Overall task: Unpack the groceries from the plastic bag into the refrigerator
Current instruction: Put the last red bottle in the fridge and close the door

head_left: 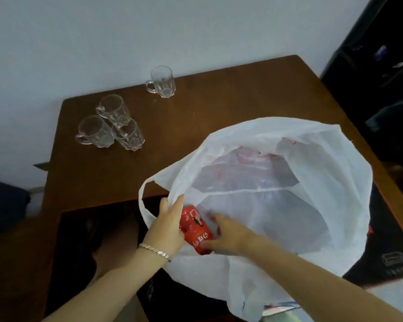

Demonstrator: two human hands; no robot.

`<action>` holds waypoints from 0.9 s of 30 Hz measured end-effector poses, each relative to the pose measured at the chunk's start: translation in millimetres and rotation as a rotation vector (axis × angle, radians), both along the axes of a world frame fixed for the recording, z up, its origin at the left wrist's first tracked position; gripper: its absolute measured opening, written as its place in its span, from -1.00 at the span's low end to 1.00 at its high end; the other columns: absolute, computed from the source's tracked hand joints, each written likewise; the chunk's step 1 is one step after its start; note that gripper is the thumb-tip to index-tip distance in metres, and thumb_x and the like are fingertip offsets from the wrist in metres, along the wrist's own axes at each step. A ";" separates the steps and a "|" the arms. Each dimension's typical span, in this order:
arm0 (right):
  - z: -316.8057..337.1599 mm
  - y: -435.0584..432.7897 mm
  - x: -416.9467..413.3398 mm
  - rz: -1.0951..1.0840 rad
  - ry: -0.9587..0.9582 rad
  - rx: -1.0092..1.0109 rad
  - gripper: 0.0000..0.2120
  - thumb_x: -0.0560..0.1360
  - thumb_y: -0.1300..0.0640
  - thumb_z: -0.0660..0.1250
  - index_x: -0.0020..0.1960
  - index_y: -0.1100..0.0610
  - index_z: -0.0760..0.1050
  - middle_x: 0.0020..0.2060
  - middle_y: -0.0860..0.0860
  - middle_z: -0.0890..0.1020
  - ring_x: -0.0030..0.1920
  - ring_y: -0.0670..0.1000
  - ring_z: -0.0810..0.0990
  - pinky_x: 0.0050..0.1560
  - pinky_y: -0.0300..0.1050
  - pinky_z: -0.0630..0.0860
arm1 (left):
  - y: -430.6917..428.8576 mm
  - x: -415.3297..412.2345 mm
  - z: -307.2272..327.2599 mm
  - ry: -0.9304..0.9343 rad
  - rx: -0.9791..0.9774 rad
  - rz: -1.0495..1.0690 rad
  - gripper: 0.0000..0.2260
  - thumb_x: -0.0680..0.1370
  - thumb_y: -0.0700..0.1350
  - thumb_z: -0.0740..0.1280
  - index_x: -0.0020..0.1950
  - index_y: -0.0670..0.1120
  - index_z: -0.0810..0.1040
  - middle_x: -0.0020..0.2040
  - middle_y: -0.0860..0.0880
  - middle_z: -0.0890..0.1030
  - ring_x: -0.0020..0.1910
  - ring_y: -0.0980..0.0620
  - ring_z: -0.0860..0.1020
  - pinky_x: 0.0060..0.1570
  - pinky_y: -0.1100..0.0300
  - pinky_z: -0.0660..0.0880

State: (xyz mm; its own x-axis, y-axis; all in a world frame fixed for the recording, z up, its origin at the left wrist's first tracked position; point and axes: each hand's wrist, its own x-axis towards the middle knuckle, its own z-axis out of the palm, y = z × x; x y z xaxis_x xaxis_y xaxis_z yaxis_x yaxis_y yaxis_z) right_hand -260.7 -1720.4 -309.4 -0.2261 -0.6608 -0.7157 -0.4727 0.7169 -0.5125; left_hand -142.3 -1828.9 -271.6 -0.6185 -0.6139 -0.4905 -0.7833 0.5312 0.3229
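Note:
A large white plastic bag [312,173] lies wide open on the brown wooden table [219,101]. At its near left rim, my left hand [166,225] pinches the bag's edge next to one handle loop. Inside the opening, my right hand [228,235] grips a red drink can [196,226] with white lettering, which lies tilted between both hands. The rest of the bag's inside looks pale, with faint red print showing through. No refrigerator is in view.
Three clear glass mugs [109,126] cluster at the table's far left, and another glass mug [162,81] stands at the back edge. A dark mat [91,240] covers the near table. Dark furniture [382,66] stands on the right, a white wall behind.

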 end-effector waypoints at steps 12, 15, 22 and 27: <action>-17.0 -26.7 77.7 -0.167 0.107 0.021 -0.19 0.34 -0.27 0.36 0.42 0.10 0.14 0.30 0.05 0.36 0.26 0.08 0.45 0.21 -0.04 0.43 | -11.8 36.8 -13.0 -0.003 0.177 -0.050 -0.28 0.50 -0.34 0.22 0.52 0.08 -0.04 0.35 -0.03 0.16 0.25 -0.04 0.42 0.07 0.22 0.52; -19.8 -24.5 88.0 -0.295 0.055 0.000 -0.16 0.35 -0.28 0.36 0.43 0.09 0.10 0.28 0.05 0.38 0.24 0.07 0.47 0.21 -0.06 0.45 | -12.5 42.1 -9.4 0.045 0.185 -0.037 -0.30 0.51 -0.33 0.24 0.52 0.07 -0.01 0.36 -0.05 0.16 0.32 -0.05 0.38 0.20 0.18 0.49; -30.5 -14.4 96.0 -0.541 -0.195 -0.126 0.06 0.17 -0.26 0.47 0.47 -0.15 -0.08 0.22 0.01 0.47 0.14 0.01 0.54 0.15 -0.07 0.55 | -7.0 50.1 4.6 0.037 0.192 -0.034 -0.32 0.54 -0.30 0.19 0.52 0.09 -0.07 0.37 -0.03 0.15 0.23 -0.03 0.45 0.09 0.21 0.53; -8.9 -8.8 68.8 -0.487 -0.127 -0.117 -0.34 0.42 -0.02 0.40 0.42 0.02 0.19 0.02 -0.05 0.53 -0.04 -0.05 0.50 -0.01 -0.23 0.41 | -3.6 52.7 6.5 0.099 0.222 -0.029 -0.29 0.50 -0.35 0.19 0.51 0.11 -0.02 0.28 0.02 0.18 -0.08 -0.02 0.51 -0.18 0.24 0.53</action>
